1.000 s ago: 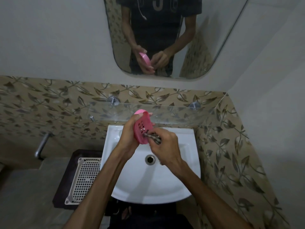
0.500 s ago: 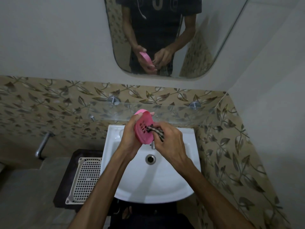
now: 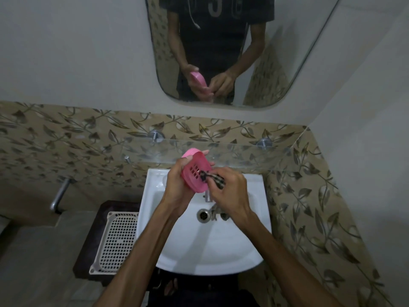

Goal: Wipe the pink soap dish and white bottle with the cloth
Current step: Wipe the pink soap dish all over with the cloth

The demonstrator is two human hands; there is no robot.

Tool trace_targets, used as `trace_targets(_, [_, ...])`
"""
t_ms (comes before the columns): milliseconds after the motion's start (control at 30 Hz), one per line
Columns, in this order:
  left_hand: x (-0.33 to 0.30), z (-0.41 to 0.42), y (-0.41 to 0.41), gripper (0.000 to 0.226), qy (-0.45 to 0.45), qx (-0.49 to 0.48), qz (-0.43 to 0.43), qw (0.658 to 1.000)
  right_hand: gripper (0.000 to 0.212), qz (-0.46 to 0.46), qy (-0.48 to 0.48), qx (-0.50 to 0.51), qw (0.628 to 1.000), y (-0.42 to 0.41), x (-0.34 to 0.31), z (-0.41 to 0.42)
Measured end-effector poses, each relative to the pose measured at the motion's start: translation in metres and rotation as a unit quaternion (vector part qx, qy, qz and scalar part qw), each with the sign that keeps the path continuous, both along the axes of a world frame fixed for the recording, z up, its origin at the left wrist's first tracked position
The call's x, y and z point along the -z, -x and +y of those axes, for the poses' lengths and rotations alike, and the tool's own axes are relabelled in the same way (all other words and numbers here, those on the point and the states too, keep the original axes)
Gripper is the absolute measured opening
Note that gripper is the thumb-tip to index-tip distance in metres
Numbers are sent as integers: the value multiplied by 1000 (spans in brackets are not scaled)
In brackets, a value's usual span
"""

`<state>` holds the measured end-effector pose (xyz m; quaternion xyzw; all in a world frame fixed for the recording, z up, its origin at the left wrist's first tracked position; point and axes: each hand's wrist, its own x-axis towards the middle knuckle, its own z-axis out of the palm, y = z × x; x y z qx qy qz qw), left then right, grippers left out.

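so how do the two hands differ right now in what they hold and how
The left hand grips the pink soap dish, tilted on edge with its slotted face toward the right hand. The right hand pinches the checked cloth against those slots; the cloth's end hangs below it. Both are over the white sink.

dish (image 3: 195,175) above sink (image 3: 232,247) (basket (image 3: 115,242) left)

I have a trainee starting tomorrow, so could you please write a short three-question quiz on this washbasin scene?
1. True or false: the left hand holds the pink soap dish.
2. What does the right hand press against the dish?
A. a sponge
B. a checked cloth
C. a brush
3. Fill in: the hands work above the white ____.

Key: 1 true; 2 B; 3 sink.
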<state>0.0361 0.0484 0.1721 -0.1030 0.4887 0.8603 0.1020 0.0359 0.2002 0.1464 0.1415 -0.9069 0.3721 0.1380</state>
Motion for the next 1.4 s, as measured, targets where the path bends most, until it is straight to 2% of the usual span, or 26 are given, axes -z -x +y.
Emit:
trace_targets(133, [2,-4,0,64,-34,-12,-15,999,8,4,0,-24,1000,-1,1,-4])
trace_targets(200, [3,-6,0,64,-47,-14,-18,999,11,12,11,-3,1000,0,-1,-3])
trace_targets(333, [6,-7,-2,63,-40,-18,-12,999,15,9,-6,-48,999,-2,-2,-3])
trace_targets(433, [5,-6,-2,64,-38,-17,-8,999,14,20,-4,-25,999,0,-5,-1])
trace_targets(567, [7,-7,-3,63,-29,-17,-3,999,13,-1,-25,-69,997,-3,-5,-1])
trace_targets(667, [7,-4,-3,63,-32,-21,3,999,13,14,-21,-21,999,-1,-5,1])
trace_targets(767, [9,-4,-3,62,-32,-29,0,999,11,-11,-32,-57,998,-9,-2,-2])
trace_targets(900, [10,1,-4,60,-22,-29,8,999,9,-16,-22,1,1000,-7,0,-2])
trace_targets(1000, [12,2,-6,61,-31,-40,-4,999,6,-46,-29,-31,998,-13,1,-3])
trace_targets(1133, [7,2,-3,61,-43,-37,8,998,6,-23,27,52,998,-3,-3,-6])
trace_targets(1233, [5,-1,-4,64,-54,-29,3,998,8,-37,29,7,999,-8,-5,-15])
trace_targets(1333, [4,-5,-5,65,-87,-16,-9,996,7,-2,46,50,998,0,-9,-13])
trace_targets(1400, [1,-6,-4,64,-96,-11,-9,995,8,25,39,44,998,-1,-13,-16])
